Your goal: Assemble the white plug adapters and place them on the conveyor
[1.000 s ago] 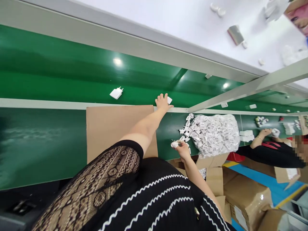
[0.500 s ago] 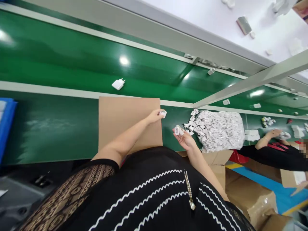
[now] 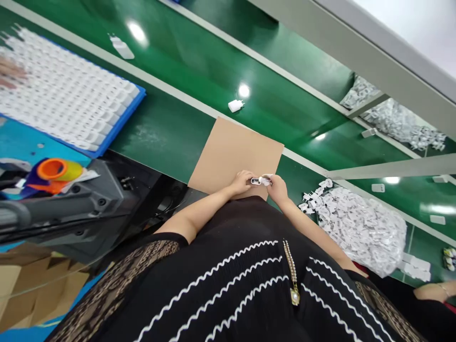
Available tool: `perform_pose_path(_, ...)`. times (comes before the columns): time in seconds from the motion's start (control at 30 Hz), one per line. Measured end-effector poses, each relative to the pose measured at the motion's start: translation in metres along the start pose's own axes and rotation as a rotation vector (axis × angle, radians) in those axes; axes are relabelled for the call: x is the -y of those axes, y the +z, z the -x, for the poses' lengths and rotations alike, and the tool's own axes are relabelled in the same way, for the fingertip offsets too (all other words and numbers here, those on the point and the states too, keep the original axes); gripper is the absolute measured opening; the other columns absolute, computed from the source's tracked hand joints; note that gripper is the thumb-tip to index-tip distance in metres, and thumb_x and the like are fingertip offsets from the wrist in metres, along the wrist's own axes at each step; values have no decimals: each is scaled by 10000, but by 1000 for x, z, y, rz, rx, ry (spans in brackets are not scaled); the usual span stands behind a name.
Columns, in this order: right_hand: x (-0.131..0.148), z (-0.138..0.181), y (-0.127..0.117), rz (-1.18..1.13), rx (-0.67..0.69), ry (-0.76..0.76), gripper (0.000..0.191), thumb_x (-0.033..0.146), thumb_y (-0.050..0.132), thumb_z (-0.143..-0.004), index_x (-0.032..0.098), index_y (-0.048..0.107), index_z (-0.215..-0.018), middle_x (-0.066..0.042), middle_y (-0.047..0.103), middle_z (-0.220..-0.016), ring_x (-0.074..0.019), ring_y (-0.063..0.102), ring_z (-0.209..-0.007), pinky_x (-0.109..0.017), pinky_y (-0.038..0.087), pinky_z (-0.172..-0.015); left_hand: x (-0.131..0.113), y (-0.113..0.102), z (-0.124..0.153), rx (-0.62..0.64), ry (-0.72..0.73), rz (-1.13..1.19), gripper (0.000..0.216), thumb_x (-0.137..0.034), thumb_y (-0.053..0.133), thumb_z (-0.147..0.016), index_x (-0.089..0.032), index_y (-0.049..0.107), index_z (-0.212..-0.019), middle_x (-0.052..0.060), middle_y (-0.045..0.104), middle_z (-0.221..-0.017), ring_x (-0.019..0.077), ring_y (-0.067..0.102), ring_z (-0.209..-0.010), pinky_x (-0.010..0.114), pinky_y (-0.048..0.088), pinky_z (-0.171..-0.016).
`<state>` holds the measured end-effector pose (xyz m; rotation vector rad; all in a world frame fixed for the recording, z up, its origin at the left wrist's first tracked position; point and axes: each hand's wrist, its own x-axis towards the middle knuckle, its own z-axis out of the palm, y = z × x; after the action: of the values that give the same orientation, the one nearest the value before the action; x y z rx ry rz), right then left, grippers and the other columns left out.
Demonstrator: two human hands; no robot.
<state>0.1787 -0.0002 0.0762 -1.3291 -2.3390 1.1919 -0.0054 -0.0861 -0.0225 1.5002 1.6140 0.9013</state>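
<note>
Over the cardboard sheet, my two hands meet close to my body. My left hand is closed around a white charger housing, its open end turned toward the right. Fingers of my right hand are closed on a white plug piece, which sits right at the housing's opening. Whether the two parts touch or are slightly apart I cannot tell. To the right of my right hand lies a clear bag of white plug pieces, with several spilling from its mouth.
On the left, a blue tray holds rows of white chargers, with another person's hand over it. Single chargers lie on the green belt. A grey post crosses at right. An orange tape roll sits lower left.
My hands have come together, bringing the plug piece in my right hand to the housing in my left. The view has swung left, showing the tray and another person's hand.
</note>
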Motion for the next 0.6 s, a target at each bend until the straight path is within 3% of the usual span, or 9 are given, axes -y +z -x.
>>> perform_pose_path(0.13, 11, -10, 4, 276, 118, -138, 365, 61, 559, -832, 202, 740, -1116, -91, 742, -1092, -284, 623, -1069, -373, 475, -962, 3, 2, -3, -18, 10, -16, 318, -448, 750, -863, -282, 768, -1133, 69, 722, -1187, 280, 581, -1191, 441, 387, -1074)
perform_pose_path(0.3, 18, -14, 12, 512, 223, -243, 308, 47, 534, -880, 167, 740, -1074, -130, 726, -1064, -289, 600, -1022, -362, 457, -925, 2, 0, -4, -13, 10, -23, 310, -465, 739, -866, -295, 778, -1121, 60, 726, -1162, 272, 588, -1153, 423, 398, -1047)
perform_pose_path(0.6, 26, -14, 11, 680, 295, -316, 272, 83, 535, -946, 155, 734, -1118, -136, 724, -1050, -285, 595, -998, -347, 439, -880, 2, 0, -3, -7, 5, -41, 281, -478, 727, -872, -296, 789, -1078, 59, 718, -1155, 276, 571, -1151, 430, 391, -1045)
